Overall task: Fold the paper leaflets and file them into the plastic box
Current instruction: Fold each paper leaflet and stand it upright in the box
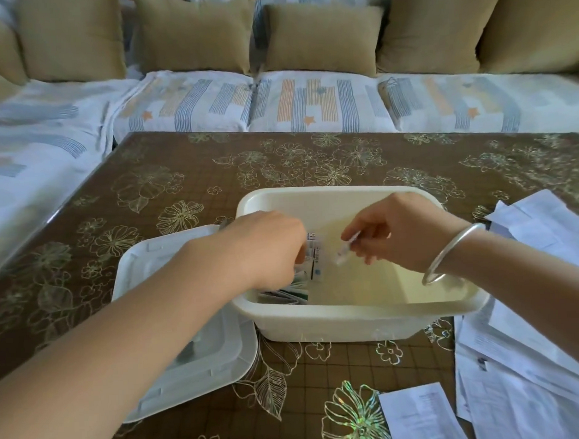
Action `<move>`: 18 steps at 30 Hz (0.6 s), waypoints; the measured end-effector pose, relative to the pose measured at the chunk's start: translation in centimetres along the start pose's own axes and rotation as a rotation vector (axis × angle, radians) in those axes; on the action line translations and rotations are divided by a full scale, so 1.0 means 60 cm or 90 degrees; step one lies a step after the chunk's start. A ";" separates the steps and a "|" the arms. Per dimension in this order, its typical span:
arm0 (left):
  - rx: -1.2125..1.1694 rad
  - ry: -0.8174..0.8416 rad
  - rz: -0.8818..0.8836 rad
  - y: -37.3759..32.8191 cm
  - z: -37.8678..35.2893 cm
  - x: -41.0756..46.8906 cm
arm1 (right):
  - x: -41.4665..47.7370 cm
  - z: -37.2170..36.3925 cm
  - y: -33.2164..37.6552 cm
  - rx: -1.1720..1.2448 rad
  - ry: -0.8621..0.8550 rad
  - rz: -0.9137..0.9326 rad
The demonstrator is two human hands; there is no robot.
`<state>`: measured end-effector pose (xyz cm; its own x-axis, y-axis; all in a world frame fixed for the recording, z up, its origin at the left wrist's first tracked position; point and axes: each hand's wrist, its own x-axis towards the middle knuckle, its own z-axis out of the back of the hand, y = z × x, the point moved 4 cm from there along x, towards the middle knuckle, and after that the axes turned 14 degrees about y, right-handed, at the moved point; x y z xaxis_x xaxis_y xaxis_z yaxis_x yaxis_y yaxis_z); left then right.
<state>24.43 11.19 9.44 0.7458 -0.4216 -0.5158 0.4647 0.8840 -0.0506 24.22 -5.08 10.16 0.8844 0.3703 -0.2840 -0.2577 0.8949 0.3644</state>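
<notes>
A cream plastic box [360, 322] stands in the middle of the table. Inside it, at its left end, several folded leaflets [312, 261] stand on edge. My left hand [266, 246] reaches over the box's left rim and its fingers hold this stack; the fingertips are hidden behind the hand. My right hand [400, 232], with a silver bangle on the wrist, hovers over the box's middle and pinches a small folded leaflet [346, 247] edge-on. The right part of the box floor is bare.
The box's white lid [158, 266] lies flat to the left, partly under my left forearm. Unfolded white leaflets [522, 342] are heaped on the table's right side, with one more [419, 415] at the front edge. A sofa with cushions runs behind the table.
</notes>
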 end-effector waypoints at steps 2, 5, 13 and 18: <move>0.044 -0.026 0.022 -0.001 -0.002 0.003 | 0.000 0.008 0.013 -0.130 -0.049 0.006; 0.077 -0.021 0.033 -0.002 -0.005 0.006 | 0.007 0.005 0.036 -0.298 -0.031 0.031; 0.178 0.001 0.048 -0.004 -0.010 0.009 | 0.053 -0.032 0.084 -0.486 0.046 0.054; 0.178 -0.017 0.039 -0.005 -0.013 0.004 | 0.071 -0.035 0.104 -0.486 0.027 0.069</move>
<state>24.12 10.96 8.67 0.7871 -0.3782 -0.4873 0.5297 0.8193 0.2197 25.55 2.62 9.36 0.8271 0.4617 -0.3205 -0.5528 0.7712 -0.3156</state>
